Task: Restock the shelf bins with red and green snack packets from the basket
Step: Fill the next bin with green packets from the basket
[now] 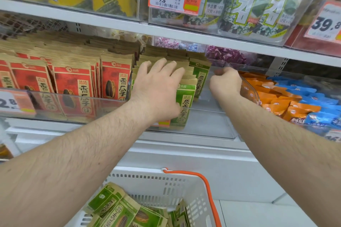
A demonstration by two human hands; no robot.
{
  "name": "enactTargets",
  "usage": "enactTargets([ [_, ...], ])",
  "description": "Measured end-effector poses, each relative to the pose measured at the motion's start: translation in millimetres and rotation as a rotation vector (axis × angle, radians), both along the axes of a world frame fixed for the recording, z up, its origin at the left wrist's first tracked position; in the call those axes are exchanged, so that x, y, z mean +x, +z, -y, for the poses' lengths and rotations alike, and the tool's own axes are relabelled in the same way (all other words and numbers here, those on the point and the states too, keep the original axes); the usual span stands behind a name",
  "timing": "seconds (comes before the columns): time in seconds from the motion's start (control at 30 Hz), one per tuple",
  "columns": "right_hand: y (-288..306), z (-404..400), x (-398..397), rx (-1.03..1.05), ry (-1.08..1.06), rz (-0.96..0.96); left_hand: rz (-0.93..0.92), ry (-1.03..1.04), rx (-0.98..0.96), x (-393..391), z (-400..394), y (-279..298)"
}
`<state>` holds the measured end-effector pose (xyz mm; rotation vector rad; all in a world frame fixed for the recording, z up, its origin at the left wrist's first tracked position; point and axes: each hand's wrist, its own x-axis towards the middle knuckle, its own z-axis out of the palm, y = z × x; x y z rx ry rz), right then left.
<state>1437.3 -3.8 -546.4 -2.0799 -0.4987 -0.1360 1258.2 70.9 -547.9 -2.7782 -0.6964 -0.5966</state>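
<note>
Nearest the camera, low in the view, the white perforated plastic basket with an orange handle (184,188) sits below both forearms, and a loose heap of green-and-tan paper snack packets (120,210) lies in it, tilted every way. No red packets show in the basket from here.

Above it, past the white shelf edge, the clear plastic shelf bin (208,116) holds a standing row of green snack packets (186,105), upright, faces forward, long axis vertical. The left hand (158,83) lies flat over the tops of that row, its fingers (162,64) spread and nearly straight, pressing the packets back and toward the left side of the bin rather than gripping one. To the right of the row the bin floor shows bare through the clear front wall.

The right hand (226,83) is in that gap, curled into a loose fist at the bin's clear right side wall; it may be pinching the wall's edge, but whether the fingers hold anything I cannot tell.

Left of the green row, the neighbouring bin is packed with red-and-tan snack packets (73,86). To the right lie orange sweets packets (273,97) and blue ones (317,112); seaweed packs and price tags stand on the shelf above.

The coming move probably turns on that gap: it lies just right of the left hand, beneath the right hand, while the supply is straight below. The right hand is nearer the gap, so it seems best placed to drop to the basket and bring a packet up on end.
</note>
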Motion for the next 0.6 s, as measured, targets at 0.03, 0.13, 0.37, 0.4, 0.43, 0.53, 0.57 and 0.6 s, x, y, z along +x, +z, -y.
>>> enactTargets([
  [0.03,-1,7,-12,0.042,0.000,0.033,0.032,-0.012,0.006,-9,4,-2],
  [0.13,-12,24,-50,0.148,0.029,0.135,0.171,-0.082,0.067,-44,16,-13],
  [0.37,-85,27,-128,0.162,0.160,0.073,-0.102,-0.039,-0.056,-124,25,-60],
  [0.4,-102,26,-137,0.102,0.191,0.035,-0.168,-0.021,-0.084,-134,24,-67],
  [0.43,-119,26,-146,0.034,0.227,-0.008,-0.224,-0.005,-0.121,-142,23,-73],
  [0.53,-171,26,-168,-0.147,0.344,-0.128,-0.334,0.037,-0.256,-163,19,-86],
  [0.57,-188,27,-175,-0.209,0.371,-0.159,-0.370,0.050,-0.299,-167,18,-90],
  [0.6,-206,28,-181,-0.292,0.393,-0.197,-0.401,0.059,-0.344,-171,18,-94],
])
